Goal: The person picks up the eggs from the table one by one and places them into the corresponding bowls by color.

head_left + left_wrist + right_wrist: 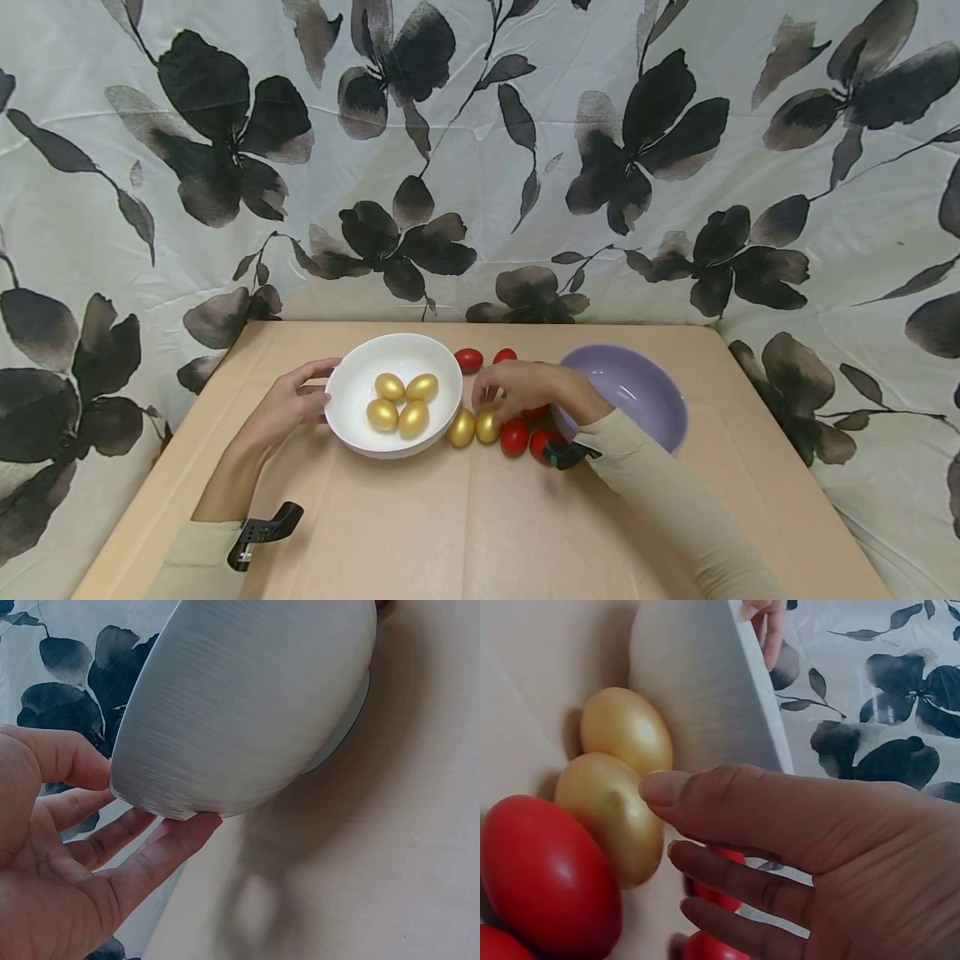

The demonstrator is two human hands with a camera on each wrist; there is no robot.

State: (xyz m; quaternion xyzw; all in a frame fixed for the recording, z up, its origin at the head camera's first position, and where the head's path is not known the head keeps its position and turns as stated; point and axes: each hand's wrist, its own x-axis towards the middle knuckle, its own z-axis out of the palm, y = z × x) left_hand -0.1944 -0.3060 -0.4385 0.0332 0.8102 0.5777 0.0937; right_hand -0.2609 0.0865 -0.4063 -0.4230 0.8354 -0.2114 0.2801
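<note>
A white bowl (352, 429) with several golden eggs (413, 419) in it stands at the left middle of the table. At its left side my left hand (288, 404) touches the outside near the rim with extended fingers (161, 855). My right hand (517, 387) is over the eggs between the two bowls, thumb and fingers apart. Its thumb tip overlaps a golden egg (611, 821) in the right wrist view. A second golden egg (626, 731) lies against that one, beside the white bowl. Red eggs (514, 437) lie close around the right hand, some partly hidden by it.
A purple bowl (637, 392) stands to the right, partly behind the right forearm. Two red eggs (468, 360) lie farther back, right of the white bowl. Behind the wooden table (420, 533) hangs a floral cloth (510, 167).
</note>
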